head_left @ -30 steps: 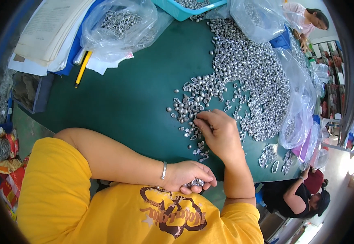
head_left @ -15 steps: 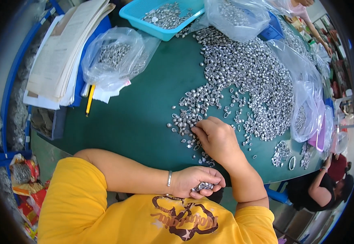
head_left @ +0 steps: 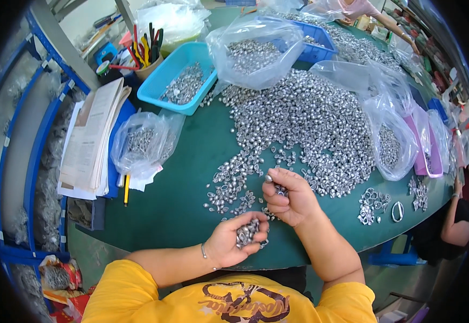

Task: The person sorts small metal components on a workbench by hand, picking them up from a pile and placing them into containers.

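Note:
My left hand [head_left: 240,239] is cupped near the table's front edge, its fingers curled round a handful of small silver metal pieces [head_left: 247,232]. Just to its right and a little farther off, my right hand [head_left: 291,198] is raised above the table. Thumb and forefinger pinch one rounded silver piece [head_left: 268,178], and more pieces show under the curled fingers. Beyond both hands spreads a big heap of similar silver pieces [head_left: 304,118], some domed, some like open oval rings. A looser trail of them [head_left: 229,183] runs toward my left hand.
On the green table [head_left: 159,215] stand a light blue basket [head_left: 154,99], a clear bag of pieces [head_left: 253,54] and a blue tray [head_left: 320,51]. Papers [head_left: 92,140] and a yellow pencil [head_left: 127,191] lie left. Small ring clusters [head_left: 373,202] and a bangle [head_left: 397,211] lie right. Other people are at the right.
My right hand has lifted off the trail of pieces with some in its fingers. My left hand has moved forward, closer to it, and turned its palm up. The view has shifted.

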Demonstrator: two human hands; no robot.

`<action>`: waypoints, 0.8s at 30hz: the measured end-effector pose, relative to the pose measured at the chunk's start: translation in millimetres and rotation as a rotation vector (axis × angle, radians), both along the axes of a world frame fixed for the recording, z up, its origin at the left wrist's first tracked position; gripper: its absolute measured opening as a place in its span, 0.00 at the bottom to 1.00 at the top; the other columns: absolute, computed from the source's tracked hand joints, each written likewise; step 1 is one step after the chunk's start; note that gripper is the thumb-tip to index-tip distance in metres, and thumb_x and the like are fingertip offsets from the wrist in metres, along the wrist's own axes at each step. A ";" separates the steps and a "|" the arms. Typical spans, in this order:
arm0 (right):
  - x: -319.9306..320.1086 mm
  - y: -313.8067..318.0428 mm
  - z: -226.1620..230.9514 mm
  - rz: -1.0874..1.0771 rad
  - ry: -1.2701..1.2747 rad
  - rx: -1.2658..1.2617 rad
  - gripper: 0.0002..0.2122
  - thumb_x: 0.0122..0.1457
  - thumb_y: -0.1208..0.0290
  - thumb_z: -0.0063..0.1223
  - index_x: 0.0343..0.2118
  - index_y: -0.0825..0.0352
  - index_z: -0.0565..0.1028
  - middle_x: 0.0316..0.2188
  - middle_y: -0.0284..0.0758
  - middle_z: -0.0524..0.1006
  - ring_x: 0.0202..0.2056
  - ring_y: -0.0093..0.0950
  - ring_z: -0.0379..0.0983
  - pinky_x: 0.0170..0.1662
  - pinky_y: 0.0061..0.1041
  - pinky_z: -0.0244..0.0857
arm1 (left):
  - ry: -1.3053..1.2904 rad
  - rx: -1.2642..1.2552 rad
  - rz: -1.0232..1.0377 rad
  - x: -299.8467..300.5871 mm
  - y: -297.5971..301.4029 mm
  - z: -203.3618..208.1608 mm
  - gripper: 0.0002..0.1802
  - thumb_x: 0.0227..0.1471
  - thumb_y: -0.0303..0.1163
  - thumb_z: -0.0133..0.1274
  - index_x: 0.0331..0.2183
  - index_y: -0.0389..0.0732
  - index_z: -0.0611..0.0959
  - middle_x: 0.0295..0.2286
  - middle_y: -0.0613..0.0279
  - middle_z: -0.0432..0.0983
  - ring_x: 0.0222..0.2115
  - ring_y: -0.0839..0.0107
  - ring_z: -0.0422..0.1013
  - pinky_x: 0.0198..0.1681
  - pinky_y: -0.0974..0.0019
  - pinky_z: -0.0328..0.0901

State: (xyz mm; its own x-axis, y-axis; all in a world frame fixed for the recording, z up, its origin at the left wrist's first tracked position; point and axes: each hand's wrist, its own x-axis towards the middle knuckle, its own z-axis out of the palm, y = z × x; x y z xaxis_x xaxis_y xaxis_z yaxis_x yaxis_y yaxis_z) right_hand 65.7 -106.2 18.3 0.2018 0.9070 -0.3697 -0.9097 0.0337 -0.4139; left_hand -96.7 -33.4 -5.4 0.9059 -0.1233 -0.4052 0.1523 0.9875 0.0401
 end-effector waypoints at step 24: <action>-35.2 -12.0 17.3 -0.876 -2.187 0.215 0.16 0.37 0.81 0.50 0.34 0.59 0.70 0.33 0.32 0.69 0.32 0.28 0.66 0.44 0.32 0.51 | -0.087 0.129 0.800 227.3 131.1 128.9 0.15 0.55 0.33 0.35 0.42 0.36 0.68 0.39 0.48 0.66 0.41 0.54 0.65 0.43 0.53 0.65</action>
